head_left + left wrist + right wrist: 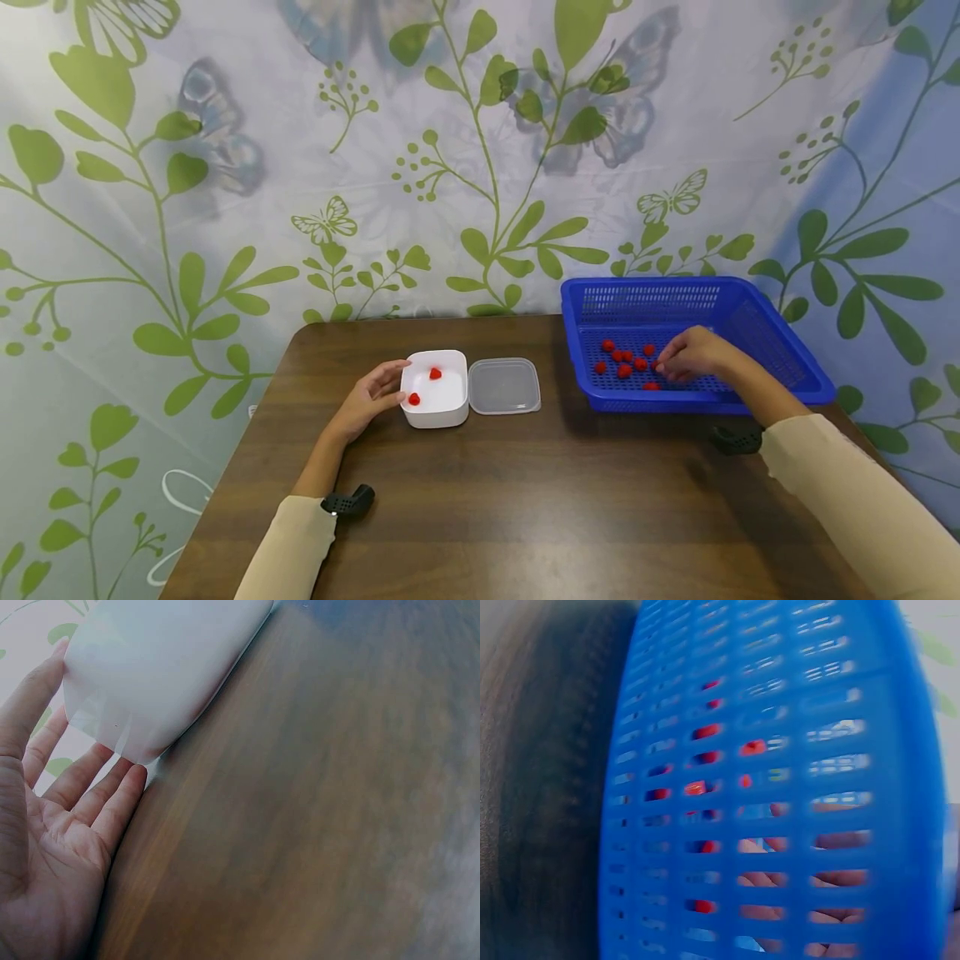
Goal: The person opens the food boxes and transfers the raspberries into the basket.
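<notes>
At the left of the head view, my left hand (372, 398) rests against the left side of a white square container (437, 419). Its fingers are fairly straight and touch the container wall (172, 667) in the left wrist view. Inside the container lie two small red berries, one red berry (435, 373) towards the back and another red berry (414, 399) near the front left. My right hand (693, 354) reaches into a blue basket (720, 407), its fingertips pinching a red berry (656, 366). In the right wrist view, the slotted basket wall (795, 817) partly hides this hand.
Several more red berries (624, 372) are scattered on the basket floor, left of the right hand. A translucent lid (505, 386) lies flat on the brown table (525, 500), next to the white container. Behind the table hangs a leaf-patterned cloth (420, 208).
</notes>
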The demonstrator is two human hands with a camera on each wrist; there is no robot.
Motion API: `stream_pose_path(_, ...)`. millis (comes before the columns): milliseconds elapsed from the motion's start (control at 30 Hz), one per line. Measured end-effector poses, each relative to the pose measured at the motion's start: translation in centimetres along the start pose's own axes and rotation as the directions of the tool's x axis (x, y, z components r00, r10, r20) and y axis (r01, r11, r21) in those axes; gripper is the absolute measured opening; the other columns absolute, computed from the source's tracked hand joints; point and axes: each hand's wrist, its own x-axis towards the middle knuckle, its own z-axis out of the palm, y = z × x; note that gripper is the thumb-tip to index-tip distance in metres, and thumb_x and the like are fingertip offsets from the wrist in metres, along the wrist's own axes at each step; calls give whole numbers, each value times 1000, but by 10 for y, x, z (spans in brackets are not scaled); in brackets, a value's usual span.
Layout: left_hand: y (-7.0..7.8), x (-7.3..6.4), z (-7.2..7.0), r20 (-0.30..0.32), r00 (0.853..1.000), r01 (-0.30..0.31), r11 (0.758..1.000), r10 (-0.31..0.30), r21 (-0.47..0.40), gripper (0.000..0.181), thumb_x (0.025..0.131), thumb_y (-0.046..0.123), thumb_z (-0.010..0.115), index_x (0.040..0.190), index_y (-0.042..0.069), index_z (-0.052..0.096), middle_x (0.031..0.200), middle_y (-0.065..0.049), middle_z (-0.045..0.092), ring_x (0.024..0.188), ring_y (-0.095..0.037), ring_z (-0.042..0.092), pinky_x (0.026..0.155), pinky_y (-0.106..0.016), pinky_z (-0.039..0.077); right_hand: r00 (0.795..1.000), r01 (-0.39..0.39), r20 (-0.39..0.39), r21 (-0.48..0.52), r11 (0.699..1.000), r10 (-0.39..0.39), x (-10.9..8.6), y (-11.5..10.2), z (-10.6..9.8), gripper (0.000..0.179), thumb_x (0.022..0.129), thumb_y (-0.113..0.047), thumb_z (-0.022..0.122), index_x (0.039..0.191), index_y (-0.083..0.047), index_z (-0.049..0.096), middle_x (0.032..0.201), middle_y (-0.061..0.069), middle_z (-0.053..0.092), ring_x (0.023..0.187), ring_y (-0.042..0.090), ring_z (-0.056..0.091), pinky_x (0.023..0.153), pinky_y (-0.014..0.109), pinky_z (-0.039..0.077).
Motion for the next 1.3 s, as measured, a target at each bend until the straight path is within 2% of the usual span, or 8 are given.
stream_pose_path(300,0,1,1,-7,1000,12,1000,-12,-25,56,93,-11,62,146,-4,44,153,-28,40,141,-48,36,105,-21,43,999,40,-9,42,998,-40,-18,-19,-7,31,97,-13,67,112,15,65,89,6,73,85,30,71,79,46,60)
stream_pose_path(467,2,1,1,-7,1000,19,1000,-19,-18,56,92,-12,62,145,-8,43,151,-31,40,139,-49,36,105,-22,44,998,53,-33,22,998,-52,-24,-28,-5,36,100,-17,64,117,15,63,91,7,74,82,23,72,77,42,61)
stream_pose_path(633,1,1,1,-16,1000,17,1000,-17,0,56,94,-10,62,147,-3,44,152,-27,42,140,-45,38,104,-21,43,996,70,-54,23,997,-68,-29,-39,-4,39,102,-20,62,121,14,63,88,6,74,78,19,72,70,34,61)
stream_pose_path(733,1,0,1,-15,1000,16,1000,-16,6,55,95,-5,64,147,1,46,153,-23,43,141,-42,38,105,-21,42,995,79,-62,18,997,-78,-33,-45,-2,41,103,-22,62,122,13,63,88,6,74,78,19,72,70,34,61)
stream_pose_path(933,4,-2,4,-8,1000,20,1000,-20,-17,56,94,-5,65,147,0,46,151,-26,43,138,-46,40,102,-23,46,994,80,-73,17,997,-78,-41,-57,5,40,102,-26,62,121,9,65,93,12,74,82,21,72,72,33,61)
stream_pose_path(1067,5,-3,5,-11,1000,29,999,-29,-22,57,94,-8,63,147,-2,44,151,-27,42,138,-47,40,101,-23,47,991,106,-81,13,994,-105,-46,-66,7,39,102,-27,63,118,8,67,90,9,74,82,22,72,70,31,60)
stream_pose_path(1100,1,-2,3,-11,1000,23,1000,-23,-18,57,94,-7,64,147,-1,44,151,-26,43,138,-46,41,101,-24,47,990,113,-84,13,993,-112,-47,-68,8,38,102,-26,63,117,8,67,89,8,74,81,22,72,69,30,60)
stream_pose_path(1300,0,-1,1,-3,1000,-5,1000,5,24,55,95,-1,67,146,0,46,150,-25,44,138,-44,41,106,-27,44,984,152,-98,7,988,-150,-50,-79,11,35,102,-25,63,115,7,69,85,4,73,77,19,72,68,29,60)
